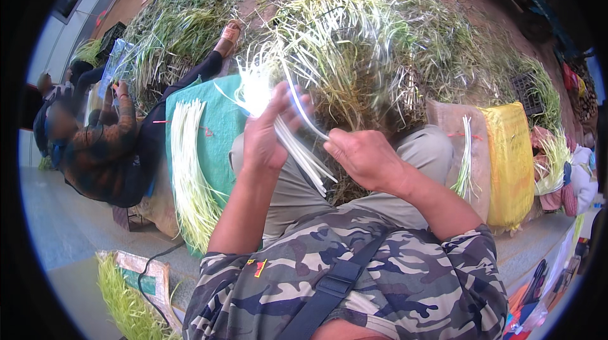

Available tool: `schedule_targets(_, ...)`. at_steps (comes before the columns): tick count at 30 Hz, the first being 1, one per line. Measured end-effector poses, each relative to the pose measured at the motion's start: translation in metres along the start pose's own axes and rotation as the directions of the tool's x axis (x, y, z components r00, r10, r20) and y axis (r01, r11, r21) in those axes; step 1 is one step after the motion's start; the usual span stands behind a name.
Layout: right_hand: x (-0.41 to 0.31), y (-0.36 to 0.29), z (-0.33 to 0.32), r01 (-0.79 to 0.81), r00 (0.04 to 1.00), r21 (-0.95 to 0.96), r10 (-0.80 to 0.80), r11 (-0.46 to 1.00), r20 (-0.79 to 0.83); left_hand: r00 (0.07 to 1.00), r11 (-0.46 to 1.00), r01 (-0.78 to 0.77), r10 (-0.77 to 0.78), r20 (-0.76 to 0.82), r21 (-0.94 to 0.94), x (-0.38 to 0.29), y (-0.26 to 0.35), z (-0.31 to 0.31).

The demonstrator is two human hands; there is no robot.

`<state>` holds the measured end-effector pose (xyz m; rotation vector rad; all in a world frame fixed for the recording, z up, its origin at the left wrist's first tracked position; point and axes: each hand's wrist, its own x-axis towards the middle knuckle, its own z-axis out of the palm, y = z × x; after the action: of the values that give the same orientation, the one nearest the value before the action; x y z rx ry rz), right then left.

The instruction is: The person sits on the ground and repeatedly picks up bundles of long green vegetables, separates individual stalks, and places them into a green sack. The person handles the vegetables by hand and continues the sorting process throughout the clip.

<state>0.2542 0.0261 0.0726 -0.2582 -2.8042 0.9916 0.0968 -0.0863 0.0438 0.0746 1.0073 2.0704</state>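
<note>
My left hand (267,138) holds a small bunch of pale stalks (304,161), which look like blanched garlic chives. Their white ends point down toward my lap, and glare washes out the leafy part above the hand. Between the fingertips of my right hand (368,157) is the end of one single stalk (300,104), which curves up past my left fingers. A larger bundle of the same stalks (187,145) lies on a green woven sack (221,119) to my left. To my right, a thin bunch (465,150) rests on a brown covering (439,116).
Before my knees rises a tall heap of long leaves (346,31). A yellow sack-covered block (510,164) stands at right, with a black crate (528,93) beyond. At left a seated person (104,150) stretches a leg toward the heap. More leafy stalks (118,297) lie behind my left side.
</note>
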Motion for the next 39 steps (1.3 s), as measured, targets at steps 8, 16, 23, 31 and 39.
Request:
schedule_targets(8,0.002,0.020,-0.005,-0.033,0.945,0.034,0.020,0.999,0.327,0.993,0.985,-0.112,0.117,0.027,-0.130,0.000,0.019,-0.008)
schedule_targets(16,0.036,0.075,0.016,-0.181,0.980,-0.191,0.161,0.965,-0.113,0.985,0.990,-0.137,0.133,-0.114,-0.024,0.034,-0.007,-0.023)
schedule_targets(23,0.057,0.096,0.055,-0.265,0.953,-0.375,0.183,0.888,-0.240,0.965,0.993,0.094,-0.074,-0.252,0.071,0.072,-0.074,-0.040)
schedule_targets(31,0.058,0.096,0.054,-0.303,0.928,-0.215,0.236,0.928,-0.290,0.963,0.992,0.067,-0.038,-0.267,0.103,0.092,-0.088,-0.035)
schedule_targets(39,0.048,0.081,0.029,-0.470,0.794,0.802,0.573,0.368,0.203,0.976,0.999,0.025,-0.014,-0.219,0.046,0.083,-0.071,-0.024)
